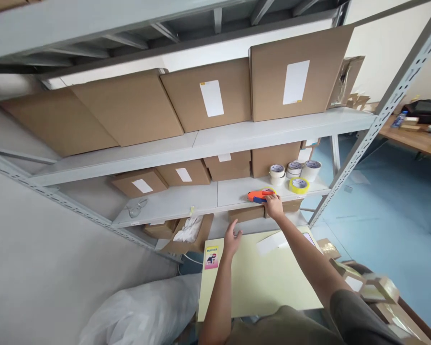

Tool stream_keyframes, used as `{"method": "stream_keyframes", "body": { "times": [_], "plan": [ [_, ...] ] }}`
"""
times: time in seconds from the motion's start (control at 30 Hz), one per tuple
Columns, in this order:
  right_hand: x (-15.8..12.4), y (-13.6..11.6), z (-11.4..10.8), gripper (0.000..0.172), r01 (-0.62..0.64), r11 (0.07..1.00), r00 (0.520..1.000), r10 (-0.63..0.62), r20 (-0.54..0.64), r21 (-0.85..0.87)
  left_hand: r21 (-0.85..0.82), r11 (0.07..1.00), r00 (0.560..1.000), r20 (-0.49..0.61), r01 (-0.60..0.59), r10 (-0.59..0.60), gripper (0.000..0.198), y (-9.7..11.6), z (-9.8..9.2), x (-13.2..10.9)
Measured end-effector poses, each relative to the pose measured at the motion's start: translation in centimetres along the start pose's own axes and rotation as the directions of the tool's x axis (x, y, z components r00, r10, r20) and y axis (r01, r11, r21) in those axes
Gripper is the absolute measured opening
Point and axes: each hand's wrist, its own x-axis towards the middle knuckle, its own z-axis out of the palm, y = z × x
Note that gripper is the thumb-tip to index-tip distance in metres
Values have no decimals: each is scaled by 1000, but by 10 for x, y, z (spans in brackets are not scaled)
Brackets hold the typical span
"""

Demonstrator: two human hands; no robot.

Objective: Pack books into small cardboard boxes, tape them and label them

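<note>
My right hand (274,206) reaches to the front of the middle shelf, its fingers wrapped round an orange-and-blue tape dispenser (257,196). A yellow ring of tape shows just behind it, partly hidden by the hand. To the right stand stacked white tape rolls (277,175) and a yellow tape roll (299,185). My left hand (232,239) hovers over the far edge of the pale yellow table (258,282), fingers apart and holding nothing.
Cardboard boxes (211,96) line the grey metal shelves. Glasses (138,208) lie at the middle shelf's left. A white paper (269,243) and a colourful card (211,258) lie on the table. Bubble wrap (147,311) sits lower left; more cardboard (380,297) lies lower right.
</note>
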Motion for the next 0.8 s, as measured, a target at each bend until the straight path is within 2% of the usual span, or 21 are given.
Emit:
{"method": "stream_keyframes", "body": {
  "times": [0.1, 0.23, 0.33, 0.43, 0.5, 0.6, 0.7, 0.8],
  "plan": [
    [-48, -11, 3, 23, 2, 999, 994, -7, -113, -46, -14, 999, 999, 26, 43, -42, 53, -27, -15, -19],
    [-126, -23, 12, 17, -64, 991, 986, 46, -158, -114, -13, 996, 991, 98, 91, -89, 50, -57, -28, -41],
    [-183, -26, 20, 14, -152, 978, 985, 137, -106, -146, 2, 993, 983, 140, 121, -120, 49, -67, -31, -55],
    [-231, -23, 26, 15, -247, 955, 967, 255, 27, -163, 18, 992, 979, 160, 124, -125, 48, -67, -29, -69],
    [-257, -16, 30, 17, -312, 933, 932, 337, 130, -181, 31, 993, 979, 166, 116, -120, 48, -67, -26, -78],
    [-290, 3, 38, 22, -404, 888, 857, 452, 249, -220, 52, 991, 980, 153, 125, -131, 48, -69, -18, -93],
    [-318, 32, 46, 29, -469, 847, 783, 529, 327, -249, 71, 985, 978, 133, 154, -163, 48, -74, -5, -111],
    [-344, 65, 55, 36, -539, 796, 690, 605, 399, -274, 88, 977, 968, 140, 195, -206, 48, -79, 12, -131]
  ]
}}
